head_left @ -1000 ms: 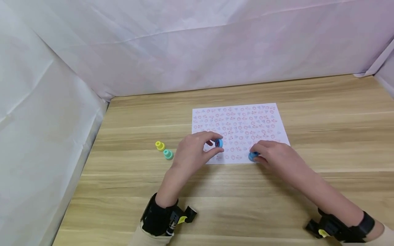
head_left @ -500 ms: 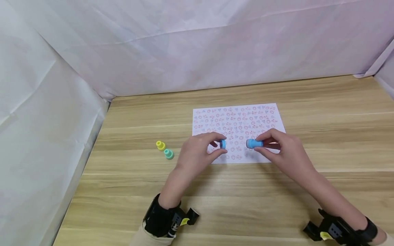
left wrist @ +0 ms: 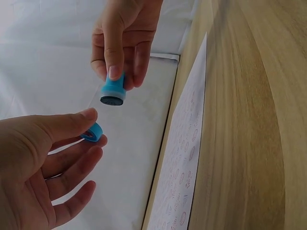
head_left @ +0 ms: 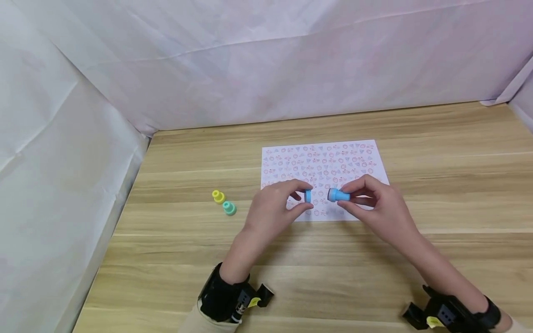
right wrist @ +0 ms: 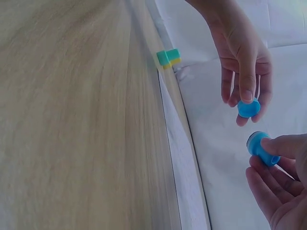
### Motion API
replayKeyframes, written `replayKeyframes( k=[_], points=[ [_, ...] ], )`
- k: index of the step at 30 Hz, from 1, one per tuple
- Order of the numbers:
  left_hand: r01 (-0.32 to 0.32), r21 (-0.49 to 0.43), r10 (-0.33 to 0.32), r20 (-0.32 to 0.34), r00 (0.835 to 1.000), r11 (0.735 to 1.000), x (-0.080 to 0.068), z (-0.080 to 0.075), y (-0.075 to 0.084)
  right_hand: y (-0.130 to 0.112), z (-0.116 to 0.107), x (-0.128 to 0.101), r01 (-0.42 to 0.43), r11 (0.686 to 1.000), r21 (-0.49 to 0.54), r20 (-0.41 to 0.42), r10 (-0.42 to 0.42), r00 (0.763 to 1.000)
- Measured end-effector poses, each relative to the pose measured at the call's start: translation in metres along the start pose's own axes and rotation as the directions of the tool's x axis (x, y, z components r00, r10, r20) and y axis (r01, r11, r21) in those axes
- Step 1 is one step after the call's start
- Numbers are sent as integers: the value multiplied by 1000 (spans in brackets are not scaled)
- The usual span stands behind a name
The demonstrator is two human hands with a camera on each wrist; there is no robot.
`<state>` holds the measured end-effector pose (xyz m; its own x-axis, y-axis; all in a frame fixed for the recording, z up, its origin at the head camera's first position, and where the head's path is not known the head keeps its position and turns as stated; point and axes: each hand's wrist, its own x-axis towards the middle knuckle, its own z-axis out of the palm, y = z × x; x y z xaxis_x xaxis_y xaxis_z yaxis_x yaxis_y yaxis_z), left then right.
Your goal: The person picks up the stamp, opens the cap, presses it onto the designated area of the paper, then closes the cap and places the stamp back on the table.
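My left hand (head_left: 270, 208) pinches a small blue cap (head_left: 307, 196) between thumb and fingers; its hollow side shows in the left wrist view (left wrist: 92, 132). Opposite it, my right hand (head_left: 381, 208) grips a blue stamp (head_left: 338, 194) by its narrow handle, holding it sideways. The stamp's dark face (left wrist: 112, 100) points toward the cap, with a small gap between the two. Both are held above a white sheet of paper (head_left: 318, 159) printed with rows of small red and blue-grey marks.
A yellow stamp (head_left: 218, 196) and a teal stamp (head_left: 229, 208) stand close together on the wooden table (head_left: 175, 259), left of the paper. White cloth (head_left: 266, 69) hangs behind the table and along its left side.
My right hand has lifted the blue stamp from the paper, turned it sideways and brought it left. My left hand has shifted slightly right with the cap, narrowing the gap.
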<state>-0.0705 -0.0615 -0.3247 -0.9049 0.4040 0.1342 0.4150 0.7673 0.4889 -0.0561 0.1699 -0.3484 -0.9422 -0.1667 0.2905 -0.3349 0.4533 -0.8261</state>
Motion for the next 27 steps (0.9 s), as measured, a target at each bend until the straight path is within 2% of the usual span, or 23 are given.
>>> replayKeyframes(
  k=[5, 12, 19, 27],
  points=[
    [-32, 1, 32, -23, 999, 999, 0, 3, 1, 0, 4, 0, 0, 998, 60, 5, 0, 1000],
    [-38, -17, 38, -7, 999, 999, 1, 7, 3, -2, 9, -1, -15, 996, 90, 23, 13, 1000],
    [-62, -39, 61, -29, 998, 997, 1, 13, 4, -4, 12, -2, -29, 988, 154, 40, 23, 999],
    [-65, -50, 63, -48, 997, 997, -1, 15, 5, -5, 13, -3, -40, 984, 175, 48, 32, 998]
  ],
)
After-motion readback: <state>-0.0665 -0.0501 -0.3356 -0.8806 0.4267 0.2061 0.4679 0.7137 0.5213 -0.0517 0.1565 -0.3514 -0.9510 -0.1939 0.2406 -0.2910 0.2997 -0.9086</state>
